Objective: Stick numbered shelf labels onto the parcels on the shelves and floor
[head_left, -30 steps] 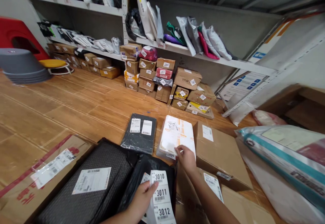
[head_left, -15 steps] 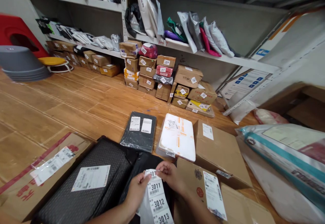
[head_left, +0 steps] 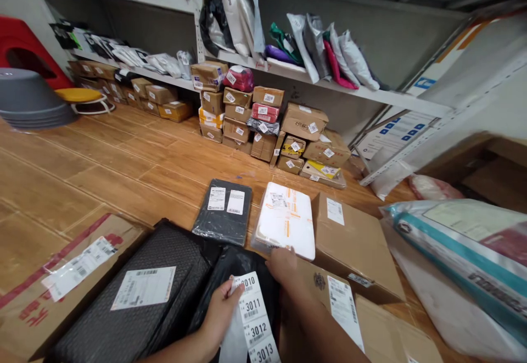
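My left hand (head_left: 225, 300) pinches the top end of a strip of white number labels (head_left: 254, 319), printed 3010, 3011, 3012 and 3013. The strip hangs down over a black plastic-wrapped parcel (head_left: 220, 267). At the front edge of a white parcel with orange print (head_left: 290, 214), my right hand (head_left: 283, 264) has its fingers curled and partly covers a small label there. Whether those fingers grip anything is hidden. Left of the white parcel lies a flat dark grey parcel (head_left: 224, 223); on its right stands a brown carton (head_left: 354, 242).
A black bubble-wrapped parcel (head_left: 135, 264) and a taped carton (head_left: 61, 291) lie at left. More cartons (head_left: 391, 330) are close at right, beside a large teal-and-white bag (head_left: 465, 247). Stacked numbered boxes (head_left: 236, 113) stand beneath a shelf (head_left: 329, 80) of bagged parcels. Grey tubs (head_left: 33, 96) sit far left.
My right hand has let go of the strip's top end and moved up and right to the white parcel's front edge. My left hand still holds the strip, with 3010 now uncovered.
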Demonstrator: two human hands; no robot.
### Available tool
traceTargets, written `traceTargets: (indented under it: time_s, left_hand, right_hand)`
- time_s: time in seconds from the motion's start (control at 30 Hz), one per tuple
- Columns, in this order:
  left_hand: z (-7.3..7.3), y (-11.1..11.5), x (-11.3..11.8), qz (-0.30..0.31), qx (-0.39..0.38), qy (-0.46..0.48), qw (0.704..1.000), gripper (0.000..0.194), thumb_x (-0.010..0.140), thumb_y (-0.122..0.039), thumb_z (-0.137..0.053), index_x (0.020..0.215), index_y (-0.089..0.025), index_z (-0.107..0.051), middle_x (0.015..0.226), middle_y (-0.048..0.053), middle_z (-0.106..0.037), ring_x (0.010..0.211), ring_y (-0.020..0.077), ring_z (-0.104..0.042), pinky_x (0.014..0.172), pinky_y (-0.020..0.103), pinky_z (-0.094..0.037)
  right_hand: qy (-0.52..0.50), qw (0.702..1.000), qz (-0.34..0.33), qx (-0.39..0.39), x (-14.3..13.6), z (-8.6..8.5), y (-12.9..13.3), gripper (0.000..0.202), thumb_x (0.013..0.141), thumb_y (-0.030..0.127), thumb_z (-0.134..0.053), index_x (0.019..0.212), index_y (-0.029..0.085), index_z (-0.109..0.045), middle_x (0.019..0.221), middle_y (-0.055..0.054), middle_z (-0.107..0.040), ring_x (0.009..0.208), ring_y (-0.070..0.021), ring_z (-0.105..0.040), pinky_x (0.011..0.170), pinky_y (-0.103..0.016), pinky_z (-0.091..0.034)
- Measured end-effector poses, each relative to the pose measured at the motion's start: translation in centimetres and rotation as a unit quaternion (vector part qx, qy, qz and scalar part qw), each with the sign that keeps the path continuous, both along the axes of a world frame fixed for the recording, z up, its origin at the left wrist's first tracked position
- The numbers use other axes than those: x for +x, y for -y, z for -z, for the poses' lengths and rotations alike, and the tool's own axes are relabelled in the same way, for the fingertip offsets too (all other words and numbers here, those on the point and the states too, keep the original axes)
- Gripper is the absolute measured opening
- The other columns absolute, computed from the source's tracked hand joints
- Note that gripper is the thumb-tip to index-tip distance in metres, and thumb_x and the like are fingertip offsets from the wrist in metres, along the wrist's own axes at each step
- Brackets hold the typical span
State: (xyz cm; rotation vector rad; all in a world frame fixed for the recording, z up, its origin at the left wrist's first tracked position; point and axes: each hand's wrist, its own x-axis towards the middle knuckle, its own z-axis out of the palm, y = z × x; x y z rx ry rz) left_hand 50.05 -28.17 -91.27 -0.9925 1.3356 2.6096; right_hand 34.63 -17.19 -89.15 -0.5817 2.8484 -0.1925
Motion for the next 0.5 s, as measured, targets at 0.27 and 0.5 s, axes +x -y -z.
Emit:
traceTargets:
  time_s: [0.27,0.5]
  left_hand:
    - [-0.3,0.5,0.1,0.007,-0.005,-0.009,1.0,0.061,0.041,-0.07,-0.074,0.064,-0.015,-0.061,0.06,0.003,-0.066,0.063,0.0198,-0.061,0.061,0.028,-0.043]
    - [0.2,0.3,-0.8,0.013,-0.04,-0.033,0.999,0.06,0.049,-0.072,-0.068,0.067,-0.015,-0.058,0.058,0.0,-0.059,0.057,0.0155,-0.053,0.058,0.026,-0.04]
  right_hand:
    - [-0.065,0.991,0.084,-0.083,-0.7,-1.8,-2.0,0.032,0.087,0.03,-0.046,0.104,0.008,-0.062,0.106,-0.02,-0.064,0.104,-0.0293,-0.058,0.092,-0.039,-0.043]
    - [0.232,0.918,-0.086,-0.311,3.3,-3.0,-0.7,0.032,0.078,0.046,-0.061,0.092,0.019,-0.067,0.089,-0.005,-0.069,0.075,-0.0183,-0.062,0.066,-0.028,-0.049]
